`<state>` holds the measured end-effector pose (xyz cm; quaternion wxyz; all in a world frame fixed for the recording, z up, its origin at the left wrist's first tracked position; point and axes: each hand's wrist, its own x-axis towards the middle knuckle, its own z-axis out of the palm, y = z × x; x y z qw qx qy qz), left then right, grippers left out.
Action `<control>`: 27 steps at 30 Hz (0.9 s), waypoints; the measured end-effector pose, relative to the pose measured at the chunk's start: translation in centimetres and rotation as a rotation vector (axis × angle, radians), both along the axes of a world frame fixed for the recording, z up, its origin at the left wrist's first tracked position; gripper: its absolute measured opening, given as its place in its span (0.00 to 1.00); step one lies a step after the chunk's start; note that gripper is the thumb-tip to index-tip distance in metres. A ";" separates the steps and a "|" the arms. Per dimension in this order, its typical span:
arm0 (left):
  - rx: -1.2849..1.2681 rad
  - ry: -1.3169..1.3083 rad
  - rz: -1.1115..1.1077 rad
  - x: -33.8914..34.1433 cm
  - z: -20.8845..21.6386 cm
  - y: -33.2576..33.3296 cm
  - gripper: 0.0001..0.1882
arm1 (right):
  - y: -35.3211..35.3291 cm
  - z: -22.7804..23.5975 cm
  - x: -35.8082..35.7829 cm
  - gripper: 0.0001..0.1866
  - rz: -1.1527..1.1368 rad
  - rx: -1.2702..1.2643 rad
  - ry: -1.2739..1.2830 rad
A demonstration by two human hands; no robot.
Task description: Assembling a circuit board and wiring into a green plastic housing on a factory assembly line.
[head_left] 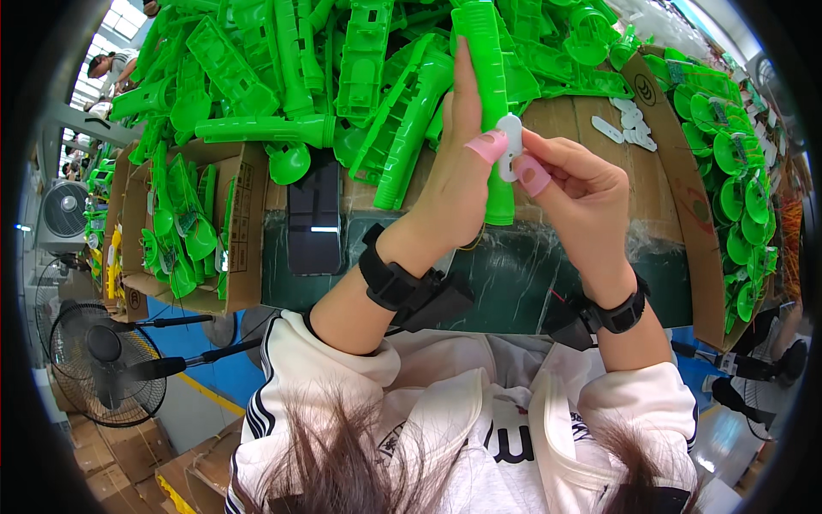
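My left hand (454, 167) is closed around a long green plastic housing (490, 81), which stands nearly upright in front of me. A small white oval plastic piece (512, 133) lies against the housing's right side. The thumb and index finger of my right hand (586, 180) pinch this white piece, and my left thumb touches it too. Pink finger covers sit on both thumbs. The palm side of my left hand hides part of the housing. More white oval pieces (634, 124) lie on the cardboard to the right.
Beyond my hands rises a heap of green plastic housings (360, 64). A dark phone (314, 218) lies on the green table (402, 295). Cardboard boxes of green parts stand at left (244, 223) and right (698, 248). A black fan (107, 351) is at lower left.
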<state>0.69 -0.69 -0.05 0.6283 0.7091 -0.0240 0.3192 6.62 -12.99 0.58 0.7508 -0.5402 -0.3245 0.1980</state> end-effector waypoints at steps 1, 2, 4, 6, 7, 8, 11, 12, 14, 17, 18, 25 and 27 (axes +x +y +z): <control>-0.008 0.020 0.001 -0.1 0.0 0.0 0.39 | 0.1 0.1 0.0 0.14 0.000 -0.006 -0.069; -0.016 0.039 0.002 -0.1 0.0 0.1 0.39 | 0.1 0.2 0.0 0.14 0.001 -0.012 -0.139; -0.081 0.043 -0.006 0.0 0.0 -0.1 0.39 | 0.0 0.2 -0.2 0.14 -0.012 -0.027 -0.185; -0.149 0.052 -0.014 0.2 -0.2 0.0 0.39 | 0.0 0.3 -0.1 0.13 -0.024 -0.044 -0.228; -0.239 0.022 -0.031 0.2 0.0 0.1 0.37 | 0.2 0.8 0.0 0.10 -0.023 0.007 -0.180; -0.326 -0.008 -0.047 0.0 0.3 0.4 0.35 | 0.5 1.2 0.1 0.08 -0.021 0.061 -0.132; -0.613 -0.296 -0.105 -0.9 1.7 2.3 0.24 | 0.1 0.3 1.3 0.11 -0.111 -0.109 -0.117; -0.722 -0.368 -0.139 -0.9 1.7 2.7 0.23 | 0.0 0.1 1.6 0.11 -0.118 -0.109 -0.120; -0.839 -0.376 -0.177 -1.0 1.4 3.5 0.25 | -0.1 -0.4 2.0 0.18 0.031 -0.715 -0.340; -0.871 -0.352 -0.115 -0.8 1.3 3.1 0.22 | 0.6 -1.1 1.4 0.20 0.020 -0.784 -0.471; -0.871 -0.356 -0.118 -0.7 1.4 2.8 0.22 | 0.7 -1.6 1.5 0.19 0.012 -0.705 -0.439; -0.594 -0.179 0.052 -0.4 1.4 1.4 0.26 | 1.3 -1.9 2.5 0.15 0.082 -0.727 -0.275; -0.578 -0.114 0.018 -0.1 0.7 1.8 0.26 | 1.0 -2.0 3.0 0.14 0.059 -0.684 -0.182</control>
